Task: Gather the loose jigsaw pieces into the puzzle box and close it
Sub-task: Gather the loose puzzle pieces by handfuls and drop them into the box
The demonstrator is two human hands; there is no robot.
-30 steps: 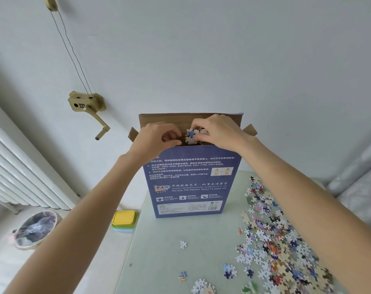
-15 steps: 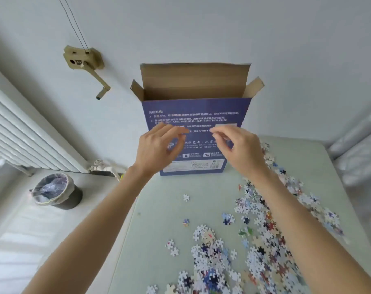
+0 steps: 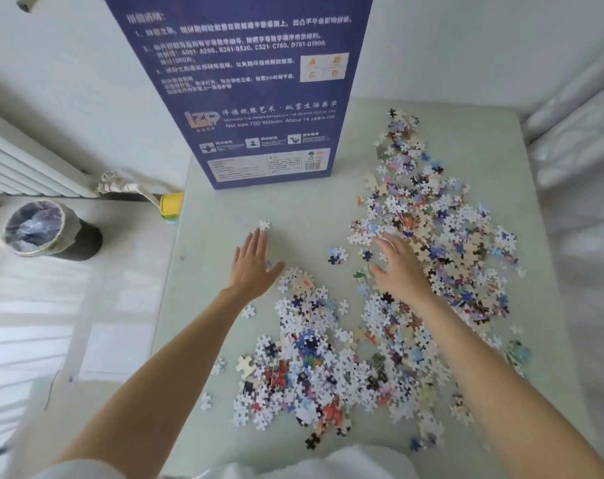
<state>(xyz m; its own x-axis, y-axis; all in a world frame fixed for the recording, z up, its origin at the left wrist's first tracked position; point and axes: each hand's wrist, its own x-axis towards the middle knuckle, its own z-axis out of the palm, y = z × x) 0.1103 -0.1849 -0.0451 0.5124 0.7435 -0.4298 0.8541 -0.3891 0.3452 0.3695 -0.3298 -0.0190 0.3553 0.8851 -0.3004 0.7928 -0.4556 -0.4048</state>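
Head view: one frame, looking down on a pale green tabletop [image 3: 224, 340].
Puzzle box [image 3: 245, 98]: tall, blue, upright at 12 o'clock on the tabletop, printed face toward the camera; top is cut off by the frame, so whether the flaps are up or down cannot be told.
Loose jigsaw pieces [image 3: 432, 254]: wide scatter from 1 to 4 o'clock, well apart from the box base at its nearest edge.
Second heap [image 3: 307, 368]: denser pile at 6 o'clock, mostly white with red and blue bits.
Single piece [image 3: 264, 225]: white, alone at centre-left, just beyond the left fingertips, touching or nearly so.
Small cluster [image 3: 338, 254]: blue-white, between the two hands.
Left hand [image 3: 254, 264]: palm down, flat on or just over the tabletop, fingers together and straight, thumb out at 3 o'clock; grip spread, nothing in it.
Right hand [image 3: 401, 267]: palm down over the scatter's left edge, fingers splayed and motion-blurred; grip spread, holding nothing visible.
Bin [image 3: 48, 229]: lined, on the floor at 9 o'clock.
Radiator [image 3: 24, 164]: white, at 10 o'clock.
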